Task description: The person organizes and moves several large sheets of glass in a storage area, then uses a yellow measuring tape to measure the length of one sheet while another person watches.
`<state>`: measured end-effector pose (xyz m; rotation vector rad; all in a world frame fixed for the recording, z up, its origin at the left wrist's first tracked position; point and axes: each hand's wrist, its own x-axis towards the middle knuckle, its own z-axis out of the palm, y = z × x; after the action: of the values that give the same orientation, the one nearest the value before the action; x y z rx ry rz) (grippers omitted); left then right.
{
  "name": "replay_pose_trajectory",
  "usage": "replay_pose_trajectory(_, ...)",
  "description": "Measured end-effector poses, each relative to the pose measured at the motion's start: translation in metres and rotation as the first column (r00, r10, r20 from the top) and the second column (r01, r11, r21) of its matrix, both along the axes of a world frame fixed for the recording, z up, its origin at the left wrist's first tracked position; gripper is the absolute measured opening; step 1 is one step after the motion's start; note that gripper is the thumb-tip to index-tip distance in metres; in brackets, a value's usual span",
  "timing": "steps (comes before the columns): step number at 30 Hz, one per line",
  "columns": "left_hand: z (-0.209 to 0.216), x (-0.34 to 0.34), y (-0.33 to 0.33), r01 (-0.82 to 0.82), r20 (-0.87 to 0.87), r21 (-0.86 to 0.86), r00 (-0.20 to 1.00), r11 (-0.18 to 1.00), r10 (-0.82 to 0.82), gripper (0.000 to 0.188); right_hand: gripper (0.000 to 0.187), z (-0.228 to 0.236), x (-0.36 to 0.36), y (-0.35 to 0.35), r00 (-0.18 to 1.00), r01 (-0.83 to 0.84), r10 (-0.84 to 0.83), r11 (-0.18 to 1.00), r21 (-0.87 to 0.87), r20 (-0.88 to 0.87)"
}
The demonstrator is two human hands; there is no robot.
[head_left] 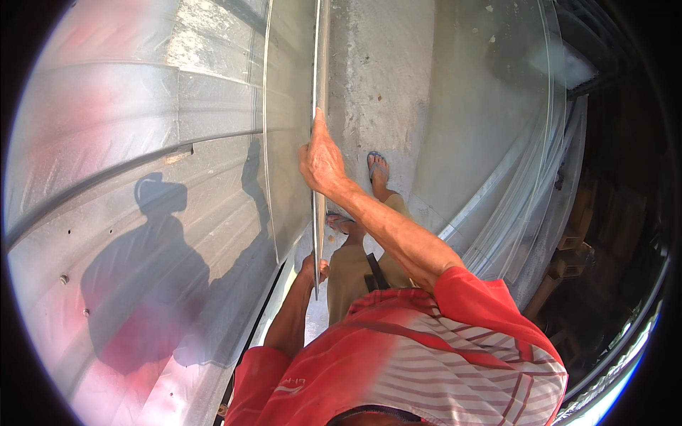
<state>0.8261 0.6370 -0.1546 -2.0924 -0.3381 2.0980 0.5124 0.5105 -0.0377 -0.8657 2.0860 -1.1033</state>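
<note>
A thin, flat glass-like pane (318,231) stands upright in front of me, seen almost edge-on. My right hand (323,163) is closed over its upper edge, with the thumb and fingers on either side. Lower and nearer to my body, my left hand (316,268) grips the pane's near end; part of that hand is hidden behind the pane. Just left of it, another greenish see-through pane (288,128) stands along the metal wall.
Corrugated metal sheeting (142,113) fills the left side and carries my shadow. Several large glass panes (483,92) lean together on the right. Past them, dark shelving or stacked wood (568,263) is hard to make out. My sandalled feet are on a concrete floor (383,64).
</note>
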Motion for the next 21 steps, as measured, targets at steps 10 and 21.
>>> replay_pose_trajectory(10, 0.004, -0.007, 0.014, 0.017, -0.031, -0.038, 0.999, 0.999, -0.018, 0.015, 0.071, 0.007, -0.012, 0.004, 0.999, 0.033, -0.035, 0.999, -0.042, -0.029)
replay_pose_trajectory(21, -0.003, -0.029, 0.062, 0.099, -0.177, -0.192, 0.975, 0.976, -0.134, 0.016, 0.07, 0.026, -0.043, 0.028, 0.999, -0.017, 0.017, 1.0, 0.001, 0.041)
